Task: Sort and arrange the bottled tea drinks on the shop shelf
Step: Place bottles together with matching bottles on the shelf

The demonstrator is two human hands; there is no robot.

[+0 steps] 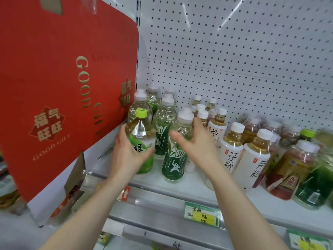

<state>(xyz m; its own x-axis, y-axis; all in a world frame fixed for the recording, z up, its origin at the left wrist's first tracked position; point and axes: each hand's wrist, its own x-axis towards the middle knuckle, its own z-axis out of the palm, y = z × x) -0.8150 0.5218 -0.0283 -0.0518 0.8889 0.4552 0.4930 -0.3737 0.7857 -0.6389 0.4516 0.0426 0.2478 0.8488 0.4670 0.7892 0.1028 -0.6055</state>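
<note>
Left hand (126, 156) grasps a lime-capped green tea bottle (141, 141), upright at the left end of the shelf (194, 186), left of centre frame, just beside the red box (59, 83). Right hand (196, 143) is released, fingers spread against a clear bottle (175, 152) with dark green label, thumb apparently touching it. White-labelled bottles (252, 159) stand right of it; those at far right are blurred.

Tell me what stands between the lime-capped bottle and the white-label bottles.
Head view: dark green bamboo-label bottles, white-capped; the right hand reaches around the front one.
</note>
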